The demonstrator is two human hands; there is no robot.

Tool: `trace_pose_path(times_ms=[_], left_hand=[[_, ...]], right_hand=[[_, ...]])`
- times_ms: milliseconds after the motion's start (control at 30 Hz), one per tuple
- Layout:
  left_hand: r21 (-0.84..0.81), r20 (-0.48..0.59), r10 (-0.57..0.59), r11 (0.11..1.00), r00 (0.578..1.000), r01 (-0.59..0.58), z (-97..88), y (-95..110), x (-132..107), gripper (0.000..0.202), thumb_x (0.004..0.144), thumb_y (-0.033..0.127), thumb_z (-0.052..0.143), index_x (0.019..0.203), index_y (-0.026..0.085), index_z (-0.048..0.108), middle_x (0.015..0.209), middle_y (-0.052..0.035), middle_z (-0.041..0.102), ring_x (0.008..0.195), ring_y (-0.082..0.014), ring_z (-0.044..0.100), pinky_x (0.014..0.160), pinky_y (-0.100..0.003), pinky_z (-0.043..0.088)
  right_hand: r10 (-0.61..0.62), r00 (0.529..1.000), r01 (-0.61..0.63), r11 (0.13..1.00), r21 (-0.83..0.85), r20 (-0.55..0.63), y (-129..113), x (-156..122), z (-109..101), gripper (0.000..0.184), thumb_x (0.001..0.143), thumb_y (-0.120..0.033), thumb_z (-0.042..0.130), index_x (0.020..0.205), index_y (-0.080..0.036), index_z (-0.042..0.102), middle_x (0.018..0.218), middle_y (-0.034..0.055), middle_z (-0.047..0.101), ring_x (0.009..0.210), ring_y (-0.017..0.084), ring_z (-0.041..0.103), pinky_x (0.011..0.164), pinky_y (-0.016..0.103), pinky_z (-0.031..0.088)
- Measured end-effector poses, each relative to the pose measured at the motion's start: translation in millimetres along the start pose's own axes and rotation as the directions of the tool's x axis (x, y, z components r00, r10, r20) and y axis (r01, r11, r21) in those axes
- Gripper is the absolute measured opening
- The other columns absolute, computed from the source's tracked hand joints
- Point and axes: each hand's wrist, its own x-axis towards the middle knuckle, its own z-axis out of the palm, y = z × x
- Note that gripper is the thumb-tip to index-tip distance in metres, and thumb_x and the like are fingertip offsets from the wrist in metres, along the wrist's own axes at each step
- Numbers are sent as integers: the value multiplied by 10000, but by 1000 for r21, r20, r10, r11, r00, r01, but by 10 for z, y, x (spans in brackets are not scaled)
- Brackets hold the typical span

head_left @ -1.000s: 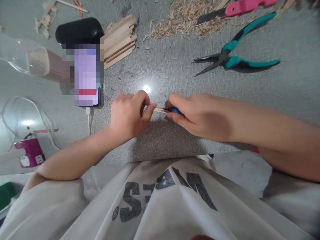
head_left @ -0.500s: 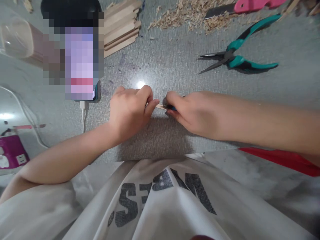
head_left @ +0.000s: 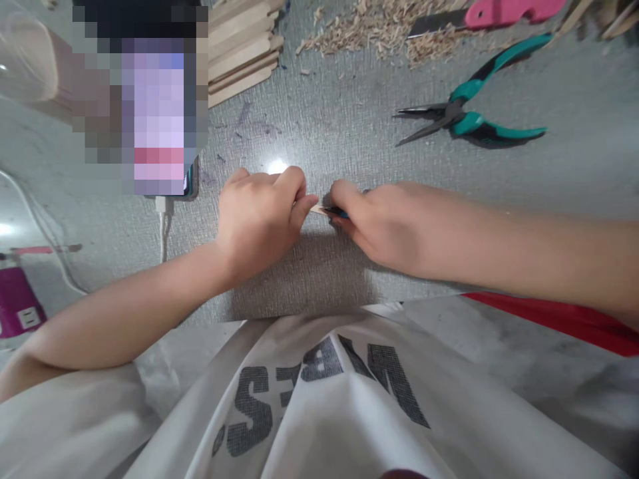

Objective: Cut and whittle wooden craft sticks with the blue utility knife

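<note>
My left hand [head_left: 257, 219] is closed, thumb and forefinger pinching a thin, pale wooden stick [head_left: 317, 209]. Only a short end of the stick shows between my hands. Facing it, my right hand [head_left: 384, 223] is wrapped round a small tool [head_left: 340, 212] with a dark tip and a bit of blue. That tip meets the stick's end; the fingers hide the rest, so its kind cannot be made out. Beyond my right hand, long-nose pliers [head_left: 455, 114] with teal and black handles lie spread on the grey table [head_left: 309, 273].
Flat wooden sticks [head_left: 244, 46] lie stacked at the back, beside wood shavings [head_left: 364, 33] and a pink-handled cutter knife [head_left: 514, 12]. On the left are a phone [head_left: 192, 179] with a white cable [head_left: 162, 233], a clear cup [head_left: 34, 60] and a purple power socket [head_left: 20, 299].
The whole view has shifted slightly, with objects on the table appearing a little further left and up. Both hands keep nearly the same pose and hold.
</note>
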Motion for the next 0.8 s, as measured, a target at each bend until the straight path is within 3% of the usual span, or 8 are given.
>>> trace_pose_path(times_ms=[300,433,533,667,800], left_hand=[[28,26,-23,999,999,23,18,14,14,227,1089,377,776,920,255,683,705,-7,666,665,-222,616,895,-446,546],[45,51,-42,998,998,40,13,41,29,192,1088,354,750,945,239,693,738,-13,696,688,-219,639,946,-453,545],[21,58,-56,998,997,55,12,56,29,228,1079,350,743,897,240,662,714,-13,667,675,-219,624,935,-452,531],[-13,31,-40,999,999,41,24,50,9,193,1056,302,745,896,243,653,709,-15,675,670,-212,612,906,-430,514],[-13,26,-19,1000,999,20,46,40,11,148,1065,296,720,938,237,672,727,-23,697,677,-215,622,910,-437,516]], right_hand=[[6,1000,-7,998,-64,-20,-32,0,-10,378,1151,-371,447,1347,-173,701,634,54,620,488,225,363,580,385,224],[46,998,-43,995,-91,37,-54,67,-73,312,1099,-353,535,1306,-202,714,645,55,611,495,247,421,596,398,256],[41,999,-39,993,-109,12,-29,128,-93,248,1049,-307,611,1255,-227,724,599,21,545,473,233,398,587,401,246],[-7,999,13,989,-149,36,95,231,-68,125,1015,-283,689,1133,-265,723,564,-6,490,459,209,401,568,405,258],[-132,991,128,983,-130,-22,167,263,-20,43,986,-272,717,1028,-280,723,548,-17,467,458,188,366,570,394,239]])
